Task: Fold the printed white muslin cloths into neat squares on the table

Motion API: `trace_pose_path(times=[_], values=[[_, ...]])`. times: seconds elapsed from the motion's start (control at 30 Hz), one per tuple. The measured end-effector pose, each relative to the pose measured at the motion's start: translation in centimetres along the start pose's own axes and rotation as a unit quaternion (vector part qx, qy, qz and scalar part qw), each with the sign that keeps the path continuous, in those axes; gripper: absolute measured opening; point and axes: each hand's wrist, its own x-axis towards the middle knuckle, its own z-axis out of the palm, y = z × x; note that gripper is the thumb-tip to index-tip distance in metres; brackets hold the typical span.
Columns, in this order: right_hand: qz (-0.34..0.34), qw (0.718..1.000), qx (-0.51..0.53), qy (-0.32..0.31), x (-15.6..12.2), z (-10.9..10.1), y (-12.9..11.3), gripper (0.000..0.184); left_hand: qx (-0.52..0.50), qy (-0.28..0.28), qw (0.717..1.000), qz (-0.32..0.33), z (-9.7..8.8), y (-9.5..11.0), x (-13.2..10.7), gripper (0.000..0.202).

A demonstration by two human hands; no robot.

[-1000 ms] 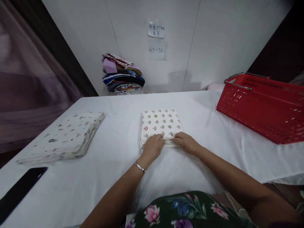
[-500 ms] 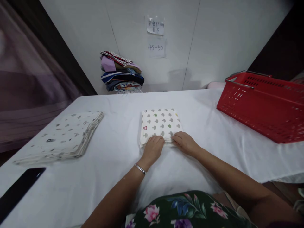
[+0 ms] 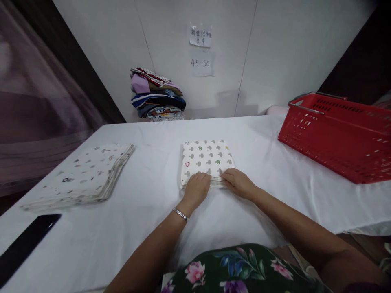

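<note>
A folded white cloth printed with grey, green and red mushrooms lies in the middle of the white table. My left hand, with a silver bracelet at the wrist, grips its near edge left of centre. Fingers on top, my right hand holds the same edge near the right corner. Both thumbs are mostly hidden, and several cloth layers show between the hands. To the left lies a larger folded cloth with small scattered prints.
A red plastic basket with metal handles stands at the right of the white-covered table. A black phone-like slab lies at the front left. Behind the table, a stack of folded fabrics rests by the wall, near paper signs.
</note>
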Motion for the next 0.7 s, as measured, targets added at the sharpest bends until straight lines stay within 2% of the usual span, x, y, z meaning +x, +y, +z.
trace_pose_path(times=[0.2, 0.3, 0.53, 0.7], values=[[0.028, 0.998, -0.049, 0.02, 0.5, 0.7, -0.7, 0.019, -0.009, 0.02, 1.0, 0.012, -0.3, 0.0, 0.1, 0.013], [0.006, 0.997, -0.064, 0.031, 0.4, 0.9, -0.6, 0.023, -0.015, 0.022, 0.999, 0.026, -0.4, -0.1, -0.2, 0.014], [-0.043, 0.996, -0.075, 0.034, -0.4, 1.3, 0.3, 0.023, -0.014, -0.032, 0.999, 0.018, -0.2, -0.3, -0.6, 0.014], [-0.032, 0.997, -0.061, 0.028, -0.7, 1.1, 0.2, 0.019, -0.024, -0.019, 0.999, 0.012, -0.2, -0.3, -0.6, 0.016]])
